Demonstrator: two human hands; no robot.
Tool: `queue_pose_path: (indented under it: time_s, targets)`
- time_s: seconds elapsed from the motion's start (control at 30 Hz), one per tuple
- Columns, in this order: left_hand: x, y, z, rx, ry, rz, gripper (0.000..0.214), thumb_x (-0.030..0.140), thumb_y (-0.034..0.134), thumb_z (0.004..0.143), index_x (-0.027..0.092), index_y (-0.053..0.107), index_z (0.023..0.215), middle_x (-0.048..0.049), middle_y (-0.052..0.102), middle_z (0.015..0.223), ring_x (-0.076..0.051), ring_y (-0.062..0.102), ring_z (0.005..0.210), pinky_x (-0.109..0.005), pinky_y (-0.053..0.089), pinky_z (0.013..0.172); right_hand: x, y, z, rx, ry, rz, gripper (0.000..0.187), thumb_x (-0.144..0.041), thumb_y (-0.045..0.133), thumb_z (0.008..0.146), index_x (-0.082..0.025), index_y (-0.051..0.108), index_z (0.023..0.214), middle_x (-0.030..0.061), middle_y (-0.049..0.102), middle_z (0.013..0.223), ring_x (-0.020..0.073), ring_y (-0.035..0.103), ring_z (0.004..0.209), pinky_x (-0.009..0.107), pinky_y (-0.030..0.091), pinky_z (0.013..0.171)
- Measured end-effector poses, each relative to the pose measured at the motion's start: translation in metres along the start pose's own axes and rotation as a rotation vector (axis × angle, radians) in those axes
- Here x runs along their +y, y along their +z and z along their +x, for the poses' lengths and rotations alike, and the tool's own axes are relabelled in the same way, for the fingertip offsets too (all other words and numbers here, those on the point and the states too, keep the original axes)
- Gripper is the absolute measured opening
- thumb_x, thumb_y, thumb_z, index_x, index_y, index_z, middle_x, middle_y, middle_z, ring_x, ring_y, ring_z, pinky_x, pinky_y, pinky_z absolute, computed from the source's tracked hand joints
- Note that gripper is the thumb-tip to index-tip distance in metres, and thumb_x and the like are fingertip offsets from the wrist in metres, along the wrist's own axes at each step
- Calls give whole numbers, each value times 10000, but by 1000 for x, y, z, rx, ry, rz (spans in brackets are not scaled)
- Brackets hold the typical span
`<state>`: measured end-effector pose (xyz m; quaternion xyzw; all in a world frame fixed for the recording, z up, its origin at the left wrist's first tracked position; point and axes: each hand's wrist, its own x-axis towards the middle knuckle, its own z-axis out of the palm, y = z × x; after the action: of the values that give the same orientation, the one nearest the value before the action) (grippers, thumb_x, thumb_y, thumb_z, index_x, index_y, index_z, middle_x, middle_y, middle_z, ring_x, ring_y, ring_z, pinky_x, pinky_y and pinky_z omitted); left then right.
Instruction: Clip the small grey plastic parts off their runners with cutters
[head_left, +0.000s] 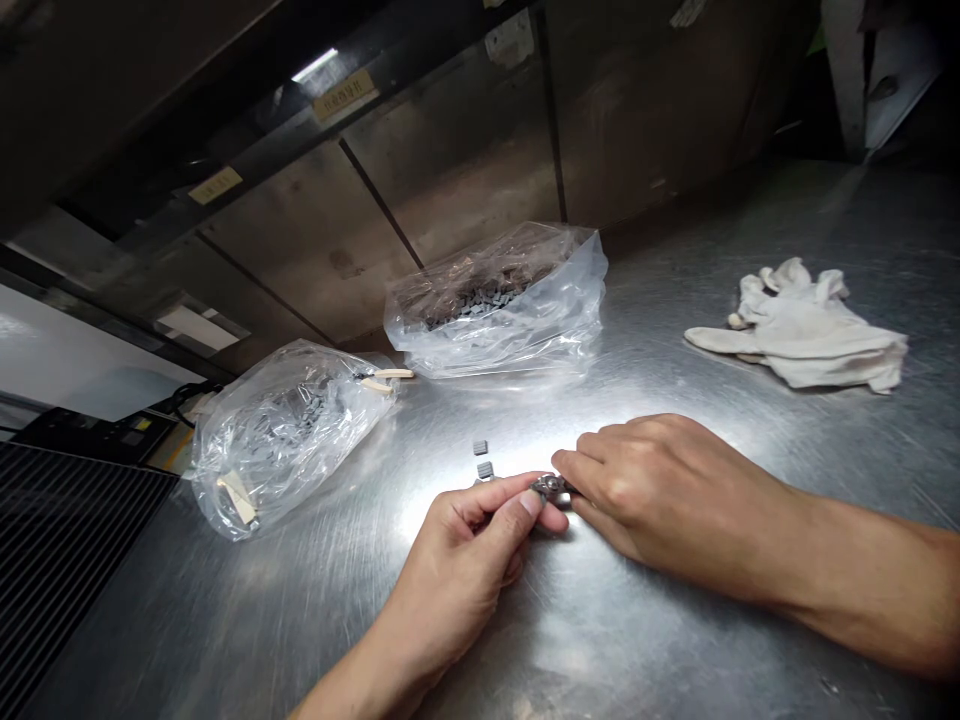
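Note:
My right hand (664, 490) is closed around a small metal tool, seemingly pliers (553, 486). Only the shiny jaw and pivot end shows; the handles are hidden in my palm. My left hand (480, 540) pinches thumb against fingers right at the tool's jaws, on a small grey piece that is almost fully covered by the fingertips. Just beyond the left fingers, two small ribbed grey blocks (481, 448) lie on the metal table, one behind the other.
A clear plastic bag (510, 340) of many grey blocks stands at the back. Another clear bag (255, 450) with grey blocks lies left, with cream-coloured handles (386, 380) beside it. White gloves (817, 335) rest at right on the metal table (675, 660). A black slatted surface (67, 560) borders the left.

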<state>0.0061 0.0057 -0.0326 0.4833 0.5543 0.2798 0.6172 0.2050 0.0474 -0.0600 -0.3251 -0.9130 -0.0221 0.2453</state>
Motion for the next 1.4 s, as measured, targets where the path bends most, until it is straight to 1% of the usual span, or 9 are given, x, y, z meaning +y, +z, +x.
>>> queue_pose_path:
  time_s: [0.23, 0.33, 0.43, 0.47, 0.53, 0.67, 0.83, 1.17, 1.4]
  targets:
    - [0, 1, 0, 11, 7, -67, 303, 400, 646, 951, 123, 761, 915, 22, 457, 629, -78, 296, 556, -261, 196, 512, 0, -1, 0, -15, 5, 24, 143, -100, 697, 790, -202, 618, 729, -4, 618, 626, 191, 560, 528, 342, 277, 537]
    - [0, 1, 1, 0, -9, -130, 288, 385, 665, 943, 113, 755, 912, 9, 516, 651, -67, 291, 542, -256, 174, 496, 4, -4, 1, -15, 25, 46, 118, -135, 682, 826, -200, 633, 741, -6, 628, 633, 184, 572, 532, 345, 280, 545]
    - [-1, 1, 1, 18, -44, -250, 266, 357, 677, 937, 137, 735, 1074, -43, 664, 806, -52, 297, 521, -244, 170, 485, 10, -6, 3, -24, 93, 72, 114, -167, 629, 875, -196, 648, 767, 1, 654, 676, 179, 598, 578, 343, 292, 572]
    - [-1, 1, 1, 29, -53, -287, 283, 341, 678, 936, 152, 714, 1144, -60, 696, 866, -48, 304, 514, -239, 176, 482, 11, -6, 4, -27, 119, 75, 118, -169, 611, 880, -195, 650, 771, 3, 660, 689, 178, 602, 592, 341, 293, 581]
    - [0, 0, 2, 45, -63, -335, 299, 313, 668, 940, 155, 685, 1194, -74, 719, 884, -44, 311, 498, -230, 187, 477, 12, -5, 4, -29, 160, 79, 139, -169, 577, 882, -195, 644, 763, 6, 664, 699, 174, 595, 600, 341, 287, 592]
    - [1, 0, 2, 68, -63, -384, 258, 283, 634, 951, 127, 680, 1151, -105, 738, 899, -41, 340, 488, -212, 202, 466, 12, -4, 4, -40, 173, 104, 178, -166, 522, 889, -193, 640, 759, 17, 668, 712, 167, 575, 600, 340, 273, 602]
    - [2, 1, 1, 77, -55, -379, 235, 280, 615, 958, 117, 657, 1120, -130, 749, 918, -46, 370, 474, -204, 200, 443, 11, -1, 3, -27, 174, 121, 187, -180, 519, 894, -187, 659, 771, 26, 674, 718, 167, 580, 616, 336, 274, 611]
    - [4, -2, 1, 16, -96, -526, 161, 236, 616, 965, 118, 611, 1075, -66, 679, 812, -45, 353, 502, -177, 219, 448, 11, 0, 3, -53, 188, 145, 198, -213, 506, 911, -199, 665, 794, 21, 678, 748, 177, 583, 645, 353, 274, 625]
    - [3, -3, 2, 16, -109, -592, 120, 227, 654, 945, 122, 616, 989, -26, 619, 731, -39, 335, 490, -155, 229, 435, 10, -1, 3, -51, 166, 140, 167, -218, 530, 890, -189, 643, 771, 17, 641, 708, 161, 534, 608, 346, 259, 615]
